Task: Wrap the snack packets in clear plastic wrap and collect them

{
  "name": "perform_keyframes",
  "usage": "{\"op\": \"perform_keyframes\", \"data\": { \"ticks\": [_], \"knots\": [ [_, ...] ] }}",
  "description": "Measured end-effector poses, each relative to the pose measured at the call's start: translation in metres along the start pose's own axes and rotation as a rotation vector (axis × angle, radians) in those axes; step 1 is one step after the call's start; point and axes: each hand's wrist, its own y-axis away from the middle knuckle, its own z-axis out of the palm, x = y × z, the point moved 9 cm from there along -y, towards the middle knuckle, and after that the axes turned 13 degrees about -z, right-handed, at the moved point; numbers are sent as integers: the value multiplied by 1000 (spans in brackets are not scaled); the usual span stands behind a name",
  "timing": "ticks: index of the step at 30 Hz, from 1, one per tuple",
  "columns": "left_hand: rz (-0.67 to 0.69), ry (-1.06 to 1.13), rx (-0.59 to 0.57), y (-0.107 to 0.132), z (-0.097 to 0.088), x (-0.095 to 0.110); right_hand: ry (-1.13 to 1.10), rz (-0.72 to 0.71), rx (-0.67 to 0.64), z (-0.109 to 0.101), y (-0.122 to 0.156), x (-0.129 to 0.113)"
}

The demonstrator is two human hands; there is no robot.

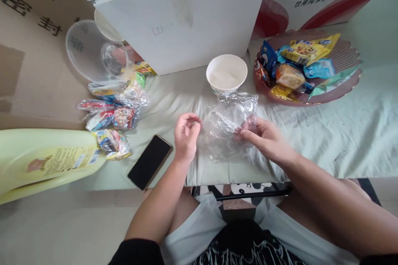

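Note:
A crumpled clear plastic bag (pixel 228 126) lies on the pale green cloth (pixel 326 132) in front of me. My left hand (pixel 185 136) pinches the bag's left edge between thumb and fingers. My right hand (pixel 264 138) grips the bag's right side, its fingers partly inside the plastic. Just beyond the bag stands a white bowl (pixel 226 73) that holds something white.
A pink plate (pixel 345 56) of wrapped snacks sits at the right. A black phone (pixel 149 161), a pile of snack packets (pixel 115 112), a clear plastic container (pixel 90 51) and a yellow bottle (pixel 40 161) lie at the left. A white box (pixel 186 20) and cardboard boxes stand behind.

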Motion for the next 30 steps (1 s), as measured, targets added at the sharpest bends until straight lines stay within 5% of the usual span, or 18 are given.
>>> {"op": "perform_keyframes", "data": {
  "ticks": [2, 4, 10, 16, 23, 30],
  "knots": [
    [238, -73, 144, 9, -14, 20, -14, 0, 34, -3, 0, 1],
    [243, -145, 74, 12, -9, 21, 15, -13, 52, -5, 0, 1],
    [-399, -40, -349, 13, 32, -32, 53, -44, -12, 2, 1, 0],
    [-652, 231, -452, 24, 47, -40, -74, -58, -142, 17, 5, -8],
    [-614, 209, -437, 25, 53, -38, -89, -54, -259, 31, 10, -12],
    [-561, 137, -303, 16, 40, -36, 29, -8, -129, 15, 4, -1]
  ]
}}
